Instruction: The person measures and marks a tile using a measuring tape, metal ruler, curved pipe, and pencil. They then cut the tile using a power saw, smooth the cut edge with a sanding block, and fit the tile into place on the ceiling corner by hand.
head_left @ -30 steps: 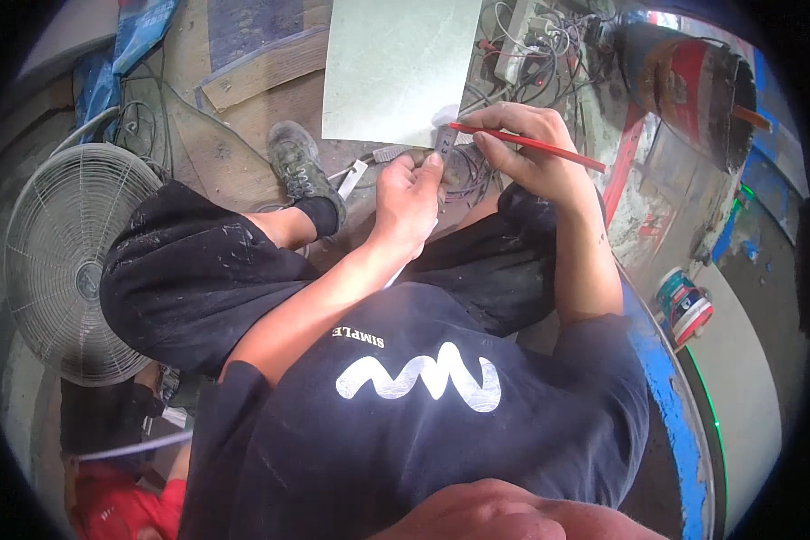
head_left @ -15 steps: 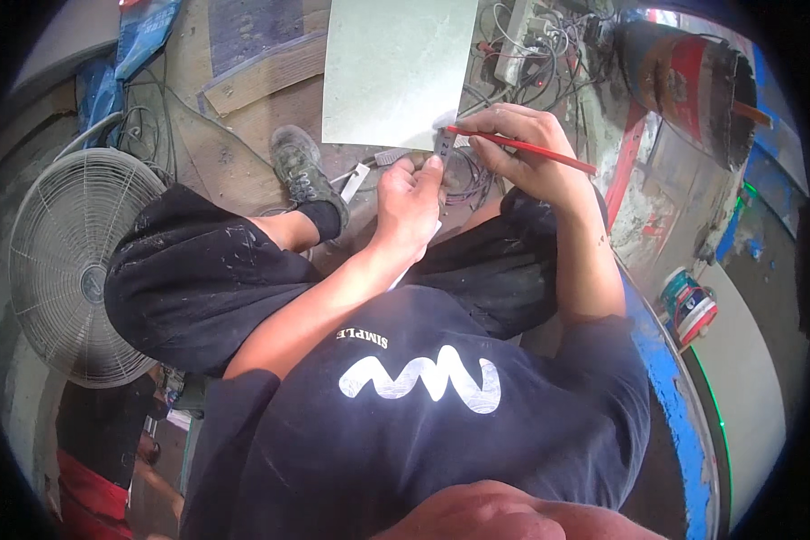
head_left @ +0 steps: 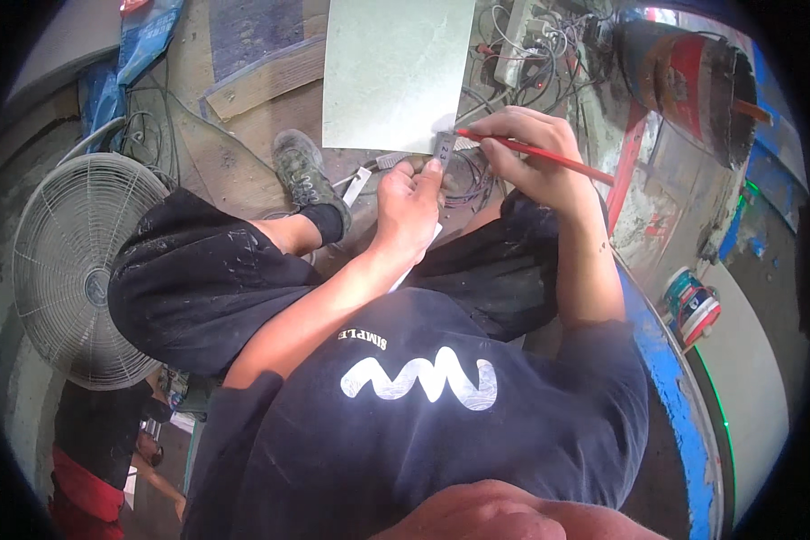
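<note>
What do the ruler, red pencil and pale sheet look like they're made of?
Ruler: probably steel, dull grey with dark markings. Red pencil: likely painted wood or plastic, judging by its slim, evenly red shaft. Pale sheet: perhaps ceramic tile or coated board; its flat, smooth, faintly mottled face leaves that open.

The left forearm [head_left: 324, 308] extends diagonally forward and to the right, and the left hand [head_left: 405, 211] is in a pinch grip, its fingers [head_left: 391, 184] curled and its thumb [head_left: 428, 178] pointing forward. The right forearm [head_left: 590, 261] points forward from a bent elbow [head_left: 594, 315]; the right hand [head_left: 544, 166] is angled leftward, thumb and fingers closed in a pinch, near the left hand but apart from it. The left knee [head_left: 139, 288] is bent outward.
</note>
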`<state>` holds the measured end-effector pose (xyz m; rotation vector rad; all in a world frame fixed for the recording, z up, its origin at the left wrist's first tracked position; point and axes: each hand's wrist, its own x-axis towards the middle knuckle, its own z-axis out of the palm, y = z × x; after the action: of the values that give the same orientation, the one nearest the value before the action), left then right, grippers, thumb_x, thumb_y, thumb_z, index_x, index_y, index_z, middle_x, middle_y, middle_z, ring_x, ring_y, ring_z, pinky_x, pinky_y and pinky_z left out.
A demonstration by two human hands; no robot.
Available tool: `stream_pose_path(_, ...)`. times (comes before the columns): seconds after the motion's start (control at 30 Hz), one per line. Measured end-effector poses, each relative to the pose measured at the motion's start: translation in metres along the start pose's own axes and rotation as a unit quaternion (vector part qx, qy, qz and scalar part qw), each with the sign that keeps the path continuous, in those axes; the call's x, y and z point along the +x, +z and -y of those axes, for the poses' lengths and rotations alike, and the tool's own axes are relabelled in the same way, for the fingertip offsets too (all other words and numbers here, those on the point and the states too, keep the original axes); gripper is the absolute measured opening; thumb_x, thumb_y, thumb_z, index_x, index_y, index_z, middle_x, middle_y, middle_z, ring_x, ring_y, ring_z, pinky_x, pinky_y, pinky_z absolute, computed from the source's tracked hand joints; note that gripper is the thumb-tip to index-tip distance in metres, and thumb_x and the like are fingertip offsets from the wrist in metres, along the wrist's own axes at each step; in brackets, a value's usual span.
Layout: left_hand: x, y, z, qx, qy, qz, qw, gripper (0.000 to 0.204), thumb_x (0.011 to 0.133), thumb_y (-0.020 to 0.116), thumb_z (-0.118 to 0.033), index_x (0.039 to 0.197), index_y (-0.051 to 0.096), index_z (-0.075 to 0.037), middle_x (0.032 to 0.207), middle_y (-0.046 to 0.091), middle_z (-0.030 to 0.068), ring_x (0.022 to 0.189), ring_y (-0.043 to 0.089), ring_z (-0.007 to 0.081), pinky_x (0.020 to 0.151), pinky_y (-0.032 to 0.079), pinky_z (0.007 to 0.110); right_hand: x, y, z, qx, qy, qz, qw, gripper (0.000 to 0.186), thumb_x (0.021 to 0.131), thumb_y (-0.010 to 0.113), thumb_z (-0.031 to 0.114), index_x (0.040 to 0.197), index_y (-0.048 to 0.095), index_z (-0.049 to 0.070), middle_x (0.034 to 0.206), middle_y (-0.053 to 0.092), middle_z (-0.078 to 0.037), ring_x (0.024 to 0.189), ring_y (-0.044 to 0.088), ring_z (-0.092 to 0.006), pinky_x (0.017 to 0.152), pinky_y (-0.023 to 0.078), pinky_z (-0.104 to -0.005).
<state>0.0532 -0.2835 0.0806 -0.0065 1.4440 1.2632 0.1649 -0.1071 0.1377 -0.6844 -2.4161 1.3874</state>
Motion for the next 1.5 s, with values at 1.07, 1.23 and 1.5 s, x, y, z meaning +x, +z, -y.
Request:
stream_pose_path(1.07, -0.115, 0.039, -0.157, 0.030, 0.552, 0.028, 0.833, 0.010, 0.107, 0.049, -0.012, 0.107, 0.050, -0.002, 0.087, 0.054, 0.0121, 0.078, 0.058, 0.0316, 0.073, 0.046, 0.041, -0.041, 0.054, 0.054, 0.232, 0.090, -0.089, 0.964, 0.037, 0.107, 0.050, 0.029, 0.123, 0.060, -0.003, 0.090, 0.065, -0.009, 0.085, 0.061, -0.0188, 0.083, 0.050, -0.0369)
stream_pose_path(1.23, -0.123, 0.023, -0.224, 0.041, 0.479, -0.054, 0.875, 0.017, 0.112, 0.040, -0.018, 0.104, 0.047, -0.004, 0.079, 0.051, 0.0077, 0.066, 0.054, 0.0183, 0.060, 0.043, 0.035, -0.037, 0.078, 0.099, 0.250, 0.047, -0.057, 0.965, 0.039, 0.104, 0.056, 0.030, 0.125, 0.056, -0.003, 0.080, 0.065, -0.009, 0.075, 0.058, -0.0179, 0.078, 0.048, -0.0354)
stream_pose_path(1.5, -0.112, -0.005, -0.248, 0.134, 0.521, -0.121, 0.834, 0.021, 0.106, 0.050, -0.023, 0.111, 0.049, -0.003, 0.084, 0.055, 0.0124, 0.077, 0.059, 0.0264, 0.071, 0.051, 0.041, 0.020, 0.034, 0.015, 0.265, 0.061, -0.085, 0.959, 0.049, 0.107, 0.056, 0.032, 0.142, 0.047, -0.002, 0.089, 0.063, -0.010, 0.078, 0.059, -0.0174, 0.073, 0.050, -0.0331)
